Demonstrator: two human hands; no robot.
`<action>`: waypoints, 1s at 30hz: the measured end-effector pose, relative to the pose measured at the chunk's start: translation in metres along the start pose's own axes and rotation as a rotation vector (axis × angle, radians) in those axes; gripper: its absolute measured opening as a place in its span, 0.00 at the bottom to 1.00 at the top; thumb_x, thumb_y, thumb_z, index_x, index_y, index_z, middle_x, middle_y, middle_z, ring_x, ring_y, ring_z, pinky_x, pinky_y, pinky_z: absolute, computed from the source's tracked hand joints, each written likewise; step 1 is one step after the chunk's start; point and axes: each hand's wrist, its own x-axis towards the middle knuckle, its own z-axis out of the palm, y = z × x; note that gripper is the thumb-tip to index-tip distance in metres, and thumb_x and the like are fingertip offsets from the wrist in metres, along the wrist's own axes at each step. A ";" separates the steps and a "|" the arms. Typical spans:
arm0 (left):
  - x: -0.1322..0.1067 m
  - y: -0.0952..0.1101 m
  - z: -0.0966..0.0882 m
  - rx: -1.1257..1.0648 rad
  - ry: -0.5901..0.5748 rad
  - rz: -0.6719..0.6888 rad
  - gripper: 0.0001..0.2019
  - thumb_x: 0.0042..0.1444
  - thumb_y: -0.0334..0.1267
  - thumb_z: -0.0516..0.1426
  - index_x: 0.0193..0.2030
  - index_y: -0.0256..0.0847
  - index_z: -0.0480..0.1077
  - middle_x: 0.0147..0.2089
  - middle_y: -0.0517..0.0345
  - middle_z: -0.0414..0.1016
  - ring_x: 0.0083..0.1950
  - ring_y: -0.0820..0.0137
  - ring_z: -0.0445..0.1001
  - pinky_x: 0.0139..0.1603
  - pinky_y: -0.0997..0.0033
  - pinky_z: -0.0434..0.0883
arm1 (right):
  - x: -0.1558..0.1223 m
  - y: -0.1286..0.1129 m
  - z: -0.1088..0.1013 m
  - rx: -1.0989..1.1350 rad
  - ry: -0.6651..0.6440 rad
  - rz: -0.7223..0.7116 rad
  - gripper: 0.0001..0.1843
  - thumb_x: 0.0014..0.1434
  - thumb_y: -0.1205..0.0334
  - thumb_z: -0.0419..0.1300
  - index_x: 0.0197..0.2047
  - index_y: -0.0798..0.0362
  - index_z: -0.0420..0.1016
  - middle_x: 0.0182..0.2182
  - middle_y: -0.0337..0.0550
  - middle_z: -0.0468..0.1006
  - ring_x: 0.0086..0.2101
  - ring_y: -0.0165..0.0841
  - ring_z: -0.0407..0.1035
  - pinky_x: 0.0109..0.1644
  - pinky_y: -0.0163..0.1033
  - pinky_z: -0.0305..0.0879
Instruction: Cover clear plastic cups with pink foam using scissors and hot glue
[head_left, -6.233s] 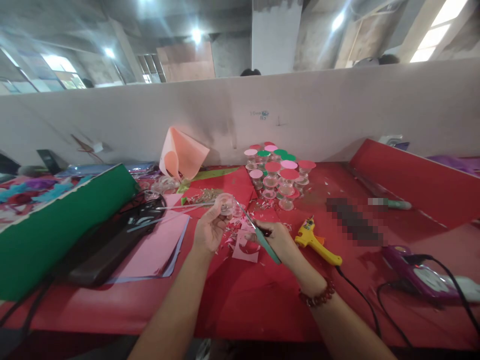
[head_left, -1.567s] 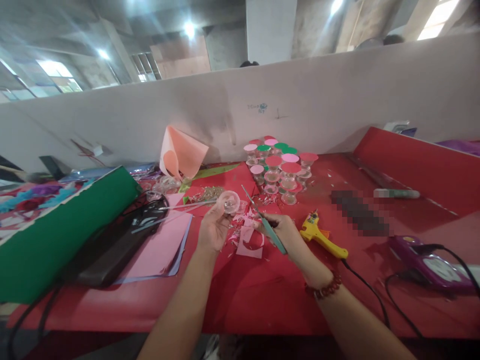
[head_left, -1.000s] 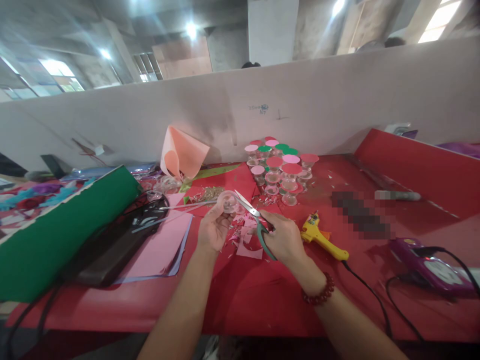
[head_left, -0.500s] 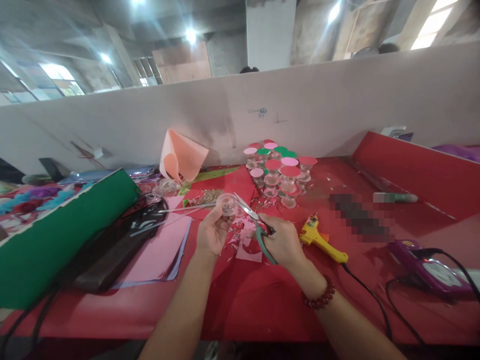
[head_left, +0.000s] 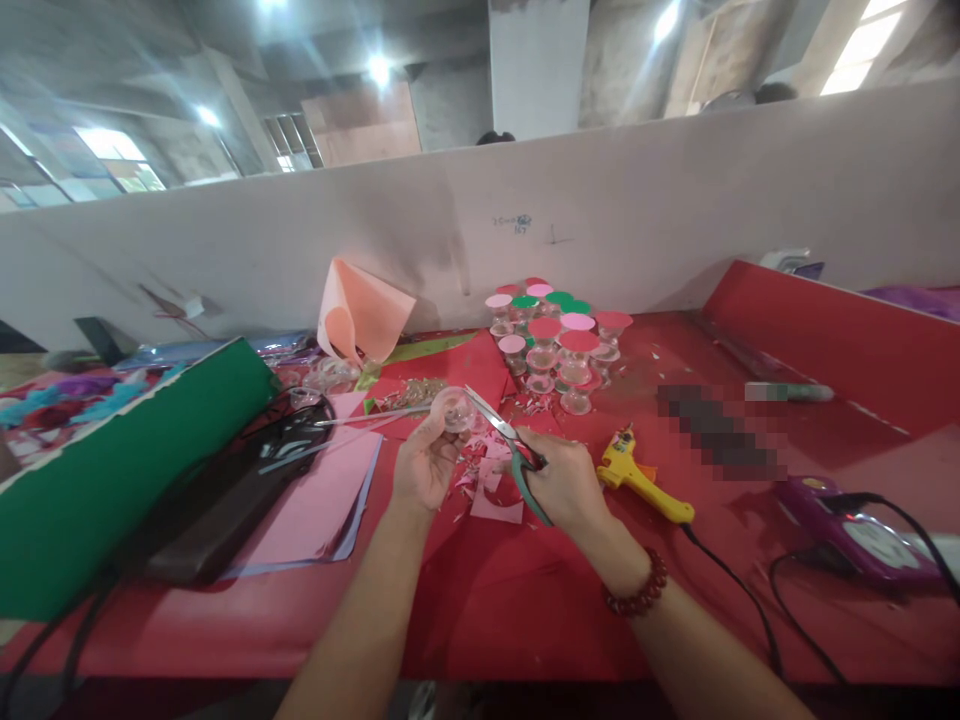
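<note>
My left hand (head_left: 429,462) is closed round a small clear plastic cup (head_left: 454,408), its round end turned up toward me. In my right hand (head_left: 566,478) is a pair of scissors (head_left: 527,482) with green handles, my fingers through the loops. The blades point left and their tips lie at the cup's right edge. Whether they touch the rim I cannot tell. Below the blades lies a square of pink paper (head_left: 496,503) with a curved cut-out, among pink scraps. Farther back stand several clear cups topped with paper discs in red, pink and green (head_left: 579,343).
A yellow glue gun (head_left: 641,485) with a cord lies right of my right hand. Beyond it is a purple device (head_left: 855,530). On the left are pink paper sheets (head_left: 315,500), a dark case (head_left: 217,530) and a green board (head_left: 135,470). Orange paper (head_left: 367,310) leans on the back wall.
Almost nothing differs. The whole view has shifted very slightly; both hands keep the same hold on the cup and scissors.
</note>
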 end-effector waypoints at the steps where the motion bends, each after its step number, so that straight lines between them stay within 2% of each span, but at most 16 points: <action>1: 0.000 0.000 0.000 -0.003 0.003 0.001 0.07 0.53 0.27 0.58 0.38 0.34 0.76 0.32 0.52 0.80 0.31 0.70 0.77 0.34 0.71 0.76 | 0.000 0.000 0.000 0.004 -0.007 0.000 0.10 0.58 0.56 0.58 0.38 0.50 0.78 0.24 0.39 0.77 0.24 0.29 0.66 0.31 0.31 0.55; 7: 0.000 -0.001 0.000 0.009 -0.028 0.018 0.08 0.51 0.27 0.59 0.38 0.35 0.76 0.33 0.52 0.80 0.33 0.69 0.77 0.34 0.72 0.76 | 0.000 -0.003 -0.004 0.067 -0.032 0.017 0.11 0.58 0.54 0.59 0.31 0.52 0.75 0.21 0.37 0.73 0.21 0.27 0.60 0.29 0.30 0.53; 12: 0.001 -0.001 -0.001 0.014 -0.034 0.050 0.08 0.48 0.27 0.61 0.38 0.35 0.77 0.38 0.50 0.81 0.35 0.68 0.78 0.35 0.72 0.76 | 0.000 -0.003 -0.004 0.174 -0.071 0.065 0.13 0.57 0.53 0.59 0.28 0.53 0.73 0.18 0.33 0.68 0.20 0.25 0.56 0.26 0.29 0.52; 18: 0.001 0.001 -0.001 0.026 0.001 0.038 0.08 0.48 0.29 0.62 0.37 0.32 0.77 0.35 0.49 0.81 0.31 0.70 0.76 0.33 0.72 0.75 | 0.002 -0.009 -0.009 0.156 -0.011 0.107 0.14 0.53 0.51 0.62 0.26 0.53 0.70 0.18 0.31 0.63 0.22 0.25 0.52 0.26 0.29 0.49; 23: -0.001 0.002 0.001 0.009 -0.002 0.031 0.10 0.49 0.29 0.62 0.40 0.33 0.77 0.39 0.48 0.81 0.33 0.70 0.77 0.34 0.73 0.76 | 0.000 -0.012 -0.011 0.052 -0.024 0.101 0.14 0.52 0.51 0.62 0.25 0.51 0.68 0.18 0.31 0.64 0.22 0.25 0.52 0.26 0.30 0.47; 30: -0.002 0.002 0.002 0.018 -0.004 0.042 0.11 0.49 0.29 0.62 0.41 0.33 0.76 0.39 0.48 0.81 0.33 0.70 0.77 0.34 0.73 0.75 | -0.001 -0.015 -0.012 -0.004 -0.013 0.080 0.11 0.53 0.50 0.61 0.28 0.49 0.73 0.20 0.33 0.70 0.22 0.26 0.55 0.27 0.31 0.47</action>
